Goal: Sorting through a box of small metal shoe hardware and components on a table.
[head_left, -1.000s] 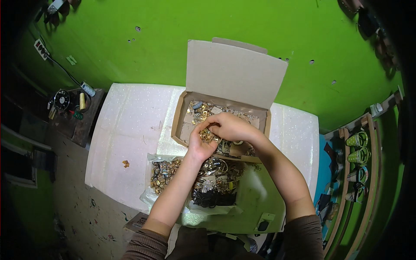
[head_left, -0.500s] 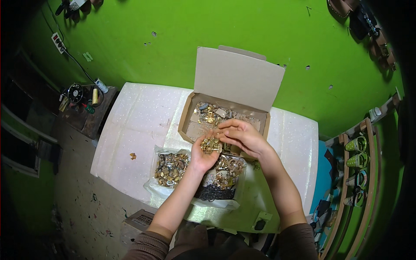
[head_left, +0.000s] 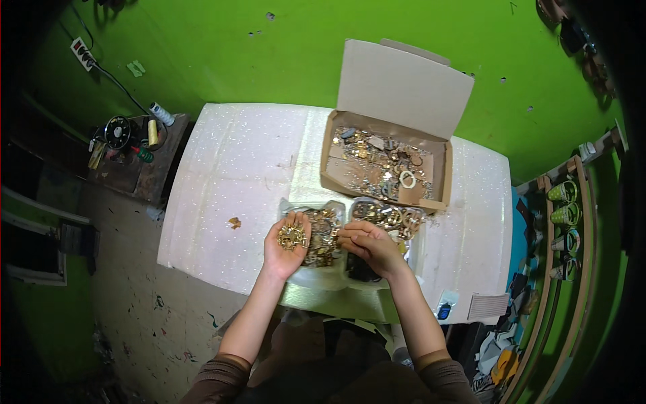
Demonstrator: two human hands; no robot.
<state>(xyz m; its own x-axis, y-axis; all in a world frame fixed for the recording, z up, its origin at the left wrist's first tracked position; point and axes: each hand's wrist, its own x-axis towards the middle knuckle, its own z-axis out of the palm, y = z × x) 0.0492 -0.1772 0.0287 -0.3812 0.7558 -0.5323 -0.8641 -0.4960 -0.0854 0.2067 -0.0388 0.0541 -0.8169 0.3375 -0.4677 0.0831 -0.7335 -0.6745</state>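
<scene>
My left hand (head_left: 281, 259) is palm up and cupped around a small heap of gold-coloured metal pieces (head_left: 292, 237), beside the left plastic tray (head_left: 311, 277). My right hand (head_left: 375, 249) hangs over the right plastic tray (head_left: 416, 259), its fingers bent and pressed together; whether anything is between the fingertips I cannot make out. Mixed gold and silver-coloured metal fittings (head_left: 328, 236) fill the left tray. The right one holds more fittings and some black material, partly hidden by my hand. Behind the trays, an open cardboard box (head_left: 445, 168) contains scattered metal bits and a pale ring (head_left: 408, 179).
A sparkly white cover lies over the table (head_left: 229, 155), with a brown scrap (head_left: 234, 222) at left. A small bagged item (head_left: 444, 310) and a striped card (head_left: 488, 306) lie near right. Thread spools (head_left: 161, 114) stand on a side table; shoes (head_left: 566, 215) hang on a rack.
My hands have drawn apart and back from the box to over the trays. The gold pieces stay in my left palm. The view has shifted, showing more of the table's right side.
</scene>
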